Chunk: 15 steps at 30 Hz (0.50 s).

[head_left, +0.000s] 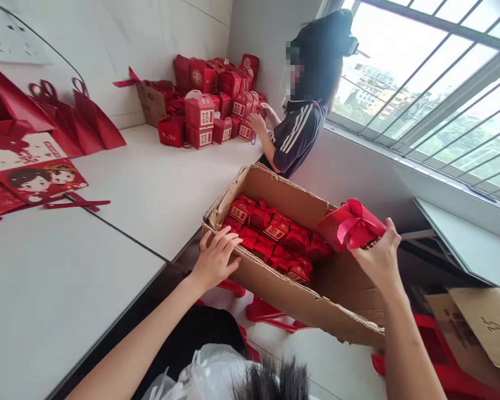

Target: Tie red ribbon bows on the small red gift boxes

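My left hand point(216, 256) grips the near corner rim of an open cardboard box point(275, 289), fingers curled over its edge. The box holds several small red gift boxes point(270, 233) packed in rows. My right hand point(379, 255) is closed on one red gift box with a pink ribbon bow point(352, 225), held just above the box's right side.
A white table point(150, 189) stretches left, with flat red paper bags point(33, 166) on it. At the far corner another person point(300, 128) handles a pile of red boxes point(216, 105). A window is at right. Red plastic stools point(270, 314), a white plastic bag point(204, 372) and a second carton point(475, 328) sit below.
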{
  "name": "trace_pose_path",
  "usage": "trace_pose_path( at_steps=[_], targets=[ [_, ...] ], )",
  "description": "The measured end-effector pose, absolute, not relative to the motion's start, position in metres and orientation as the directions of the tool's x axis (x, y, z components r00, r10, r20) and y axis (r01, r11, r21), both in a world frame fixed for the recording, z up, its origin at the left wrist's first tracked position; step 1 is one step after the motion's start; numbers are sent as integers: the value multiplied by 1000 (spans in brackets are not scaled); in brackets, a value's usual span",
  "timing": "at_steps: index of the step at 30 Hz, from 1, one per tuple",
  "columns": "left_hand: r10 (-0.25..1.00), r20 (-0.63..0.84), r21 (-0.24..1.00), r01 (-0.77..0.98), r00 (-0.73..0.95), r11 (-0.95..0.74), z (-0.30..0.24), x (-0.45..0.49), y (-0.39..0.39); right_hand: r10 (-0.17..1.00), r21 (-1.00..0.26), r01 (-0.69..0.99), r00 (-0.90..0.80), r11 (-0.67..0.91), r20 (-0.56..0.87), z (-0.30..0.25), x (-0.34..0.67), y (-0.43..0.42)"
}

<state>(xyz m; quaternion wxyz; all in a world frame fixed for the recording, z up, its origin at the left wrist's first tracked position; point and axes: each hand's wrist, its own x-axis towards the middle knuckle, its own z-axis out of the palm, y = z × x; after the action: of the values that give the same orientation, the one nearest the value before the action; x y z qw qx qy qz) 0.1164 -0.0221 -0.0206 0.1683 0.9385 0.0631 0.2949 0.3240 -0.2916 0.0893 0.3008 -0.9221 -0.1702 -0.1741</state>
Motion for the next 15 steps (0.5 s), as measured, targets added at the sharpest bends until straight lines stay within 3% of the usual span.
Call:
trace_pose_path(
  at_steps=[2,5,10,15],
  targets=[
    [222,547,359,13,807,-933,-25,119,-21,221,-381,370,898,-847,382,99,344,-305],
    [216,546,368,1,809,-930,-30,119,-20,375,-337,458,883,-823,284,96,352,-290],
    [237,523,384,22,819,-923,-31,113,-25,729,-571,629,680,-527,77,43,337,-198],
    [252,512,388,41,821,-921,-32,111,-31,786,-674,637,604,-373,135,-32,324,-112]
  ],
)
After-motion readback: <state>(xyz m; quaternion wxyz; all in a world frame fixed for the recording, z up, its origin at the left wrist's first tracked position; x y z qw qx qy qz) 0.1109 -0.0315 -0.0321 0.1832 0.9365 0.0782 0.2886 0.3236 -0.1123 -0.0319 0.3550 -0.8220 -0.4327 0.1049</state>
